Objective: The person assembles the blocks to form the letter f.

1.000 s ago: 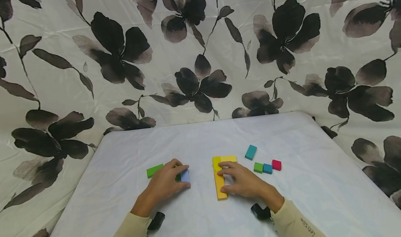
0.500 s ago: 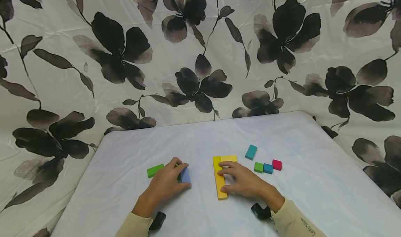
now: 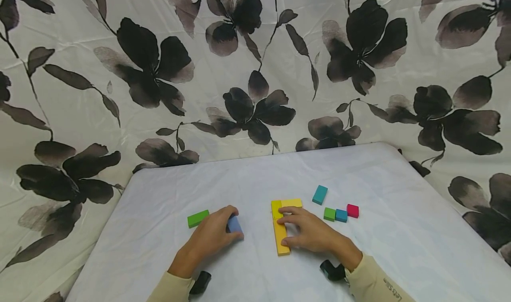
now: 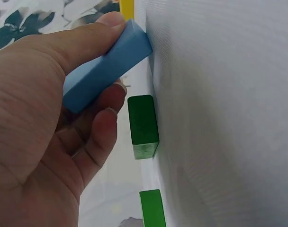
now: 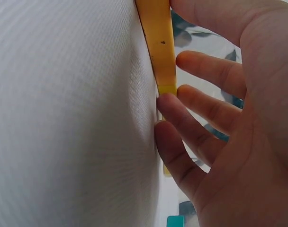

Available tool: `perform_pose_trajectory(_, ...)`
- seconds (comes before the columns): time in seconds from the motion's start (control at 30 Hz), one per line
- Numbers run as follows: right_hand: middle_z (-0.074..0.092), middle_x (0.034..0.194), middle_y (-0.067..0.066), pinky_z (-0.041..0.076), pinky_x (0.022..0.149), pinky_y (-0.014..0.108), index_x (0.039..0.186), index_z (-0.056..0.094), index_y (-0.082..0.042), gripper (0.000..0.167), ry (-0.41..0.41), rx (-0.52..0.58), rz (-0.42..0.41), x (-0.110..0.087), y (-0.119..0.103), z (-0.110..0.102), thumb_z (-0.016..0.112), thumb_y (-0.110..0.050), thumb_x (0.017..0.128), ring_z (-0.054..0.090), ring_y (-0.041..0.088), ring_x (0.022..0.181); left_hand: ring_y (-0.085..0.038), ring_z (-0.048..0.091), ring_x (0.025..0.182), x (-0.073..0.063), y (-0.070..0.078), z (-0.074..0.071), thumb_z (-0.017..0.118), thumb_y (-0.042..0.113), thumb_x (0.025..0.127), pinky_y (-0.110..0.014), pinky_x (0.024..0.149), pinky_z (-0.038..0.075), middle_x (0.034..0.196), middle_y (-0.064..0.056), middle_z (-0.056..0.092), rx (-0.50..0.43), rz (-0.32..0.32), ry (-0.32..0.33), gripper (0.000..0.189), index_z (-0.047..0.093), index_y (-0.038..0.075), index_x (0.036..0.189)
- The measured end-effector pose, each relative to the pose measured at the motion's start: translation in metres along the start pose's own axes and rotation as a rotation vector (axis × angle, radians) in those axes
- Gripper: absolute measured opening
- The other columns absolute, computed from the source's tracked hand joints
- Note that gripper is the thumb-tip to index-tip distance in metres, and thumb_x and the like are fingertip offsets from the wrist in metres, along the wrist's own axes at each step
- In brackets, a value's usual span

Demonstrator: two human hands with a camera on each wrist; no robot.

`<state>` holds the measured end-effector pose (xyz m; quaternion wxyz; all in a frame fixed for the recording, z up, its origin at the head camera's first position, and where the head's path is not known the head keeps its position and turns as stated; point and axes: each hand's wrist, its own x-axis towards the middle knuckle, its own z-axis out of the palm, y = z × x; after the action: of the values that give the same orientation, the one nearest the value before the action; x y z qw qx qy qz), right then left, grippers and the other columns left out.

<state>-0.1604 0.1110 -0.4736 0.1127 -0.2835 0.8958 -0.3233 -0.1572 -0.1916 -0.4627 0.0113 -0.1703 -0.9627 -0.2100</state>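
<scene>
My left hand (image 3: 212,230) pinches a blue block (image 4: 108,68) between thumb and fingers. In the left wrist view the block is tilted, and a dark green block (image 4: 143,120) stands on the cloth beside the fingertips. The head view hides that block behind the hand. A lighter green block (image 3: 198,218) lies left of this hand. With fingers spread, my right hand (image 3: 311,230) touches the right side of a long yellow block (image 3: 281,242). Two more yellow pieces, an upper-left block (image 3: 276,208) and a top block (image 3: 292,202), continue it into a corner shape.
Right of the yellow blocks lie a teal block (image 3: 320,194), a small green cube (image 3: 329,213), a blue cube (image 3: 341,215) and a red cube (image 3: 353,210). A white cloth (image 3: 247,182) covers the table; a flowered curtain (image 3: 287,62) hangs behind.
The far end of the blue block has turned slightly left, with the left fingers drawing back a little. The green block behind it has gone out of sight in the head view. The right hand has stayed still.
</scene>
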Motion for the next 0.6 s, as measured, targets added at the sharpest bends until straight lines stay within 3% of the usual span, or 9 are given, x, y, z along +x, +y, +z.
perform_pose_trajectory(0.27, 0.044, 0.152, -0.005, 0.032, 0.113, 0.054, 0.131, 0.067, -0.023, 0.050, -0.001, -0.009, -0.001, 0.0013, 0.0013, 0.0000, 0.076, -0.046, 0.088, 0.037, 0.025, 0.141, -0.005, 0.057, 0.086, -0.0026, -0.0042, 0.0005, 0.085, 0.033, 0.082, -0.029, 0.078, 0.052, 0.104, 0.010, 0.062, 0.042, 0.133, 0.060, 0.044, 0.069, 0.021, 0.122)
perform_pose_trajectory(0.47, 0.044, 0.152, -0.006, 0.032, 0.112, 0.054, 0.131, 0.067, -0.023, 0.050, 0.000, -0.009, 0.001, 0.0011, 0.0022, 0.0006, 0.076, -0.047, 0.088, 0.036, 0.026, 0.141, -0.003, 0.051, 0.078, -0.0026, -0.0058, 0.0016, 0.081, 0.031, 0.086, -0.023, 0.069, 0.048, 0.097, 0.014, 0.057, 0.000, 0.153, 0.065, 0.038, 0.072, 0.025, 0.122)
perform_pose_trajectory(0.6, 0.044, 0.152, -0.006, 0.032, 0.113, 0.054, 0.131, 0.067, -0.023, 0.050, 0.002, -0.004, 0.001, 0.0006, 0.0024, 0.0009, 0.076, -0.047, 0.088, 0.036, 0.026, 0.141, -0.002, 0.051, 0.079, -0.0026, -0.0068, 0.0018, 0.079, 0.030, 0.089, -0.023, 0.070, 0.048, 0.097, 0.015, 0.055, -0.033, 0.159, 0.072, 0.029, 0.075, 0.023, 0.117)
